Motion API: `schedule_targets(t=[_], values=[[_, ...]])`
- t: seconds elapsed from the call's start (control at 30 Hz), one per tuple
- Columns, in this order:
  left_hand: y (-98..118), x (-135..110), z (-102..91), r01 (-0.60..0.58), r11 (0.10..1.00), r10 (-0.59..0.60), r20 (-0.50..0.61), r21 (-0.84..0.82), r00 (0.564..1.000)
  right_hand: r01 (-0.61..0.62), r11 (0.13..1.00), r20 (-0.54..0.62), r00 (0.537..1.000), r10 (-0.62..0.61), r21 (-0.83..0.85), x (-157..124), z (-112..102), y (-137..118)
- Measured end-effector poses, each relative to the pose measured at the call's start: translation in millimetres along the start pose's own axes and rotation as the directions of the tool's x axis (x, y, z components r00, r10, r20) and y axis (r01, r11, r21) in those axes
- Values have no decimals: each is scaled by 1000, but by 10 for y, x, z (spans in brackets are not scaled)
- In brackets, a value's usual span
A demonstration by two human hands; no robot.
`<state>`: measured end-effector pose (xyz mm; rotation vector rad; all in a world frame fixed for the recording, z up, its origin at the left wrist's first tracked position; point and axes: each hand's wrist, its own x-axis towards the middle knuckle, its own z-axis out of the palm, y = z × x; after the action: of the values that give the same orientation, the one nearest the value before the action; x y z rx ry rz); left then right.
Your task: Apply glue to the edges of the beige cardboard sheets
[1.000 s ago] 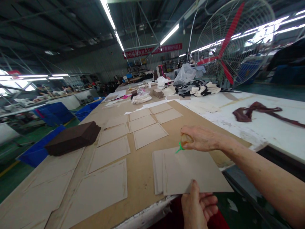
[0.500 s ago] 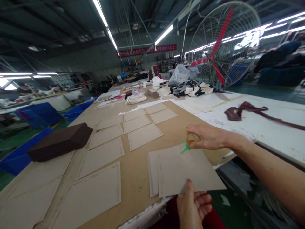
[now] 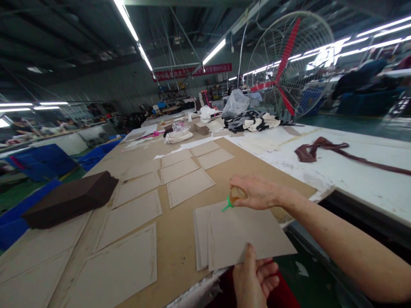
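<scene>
My right hand [image 3: 257, 191] is wrapped round a squeeze glue bottle [image 3: 238, 194] with amber contents. It is tipped so its green nozzle points down at the far left part of a beige cardboard sheet [image 3: 247, 237]. This sheet lies on a small stack of cardboard sheets [image 3: 201, 239] at the table's near edge, its right side overhanging. From below, my left hand [image 3: 253, 276] pinches the sheet's near edge, thumb on top and fingers underneath. Left of the stack, several cardboard pieces [image 3: 123, 261] lie in rows, with glue-like streaks along some edges.
A dark brown stack [image 3: 72, 199] stands at the table's left edge by a blue bin [image 3: 9, 231]. Dark red strips [image 3: 310, 152] lie on the white table to the right. Farther back are fabric scraps [image 3: 250, 121], plastic bags [image 3: 236, 104] and a large caged fan [image 3: 289, 68].
My right hand has moved the glue bottle left along the sheet's far side, towards its far left corner. My left hand keeps its pinch. The whole view has shifted slightly.
</scene>
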<state>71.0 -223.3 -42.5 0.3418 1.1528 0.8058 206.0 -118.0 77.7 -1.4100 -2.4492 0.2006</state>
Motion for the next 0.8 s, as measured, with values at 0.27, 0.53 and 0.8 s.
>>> schedule_targets(t=[0.27, 0.53, 0.8], values=[[11, -35, -4, 1, 1000, -1, -4, 6, 1000, -136, 991, -8, 991, 136, 15, -369, -140, 333], [-12, 2, -15, 8, 1000, -8, -17, 13, 1000, -258, 966, -7, 966, 258, 22, -777, -303, 593], [16, -13, 8, 1, 999, 0, -39, 34, 999, -119, 992, -67, 990, 122, 53, -305, -4, 253]])
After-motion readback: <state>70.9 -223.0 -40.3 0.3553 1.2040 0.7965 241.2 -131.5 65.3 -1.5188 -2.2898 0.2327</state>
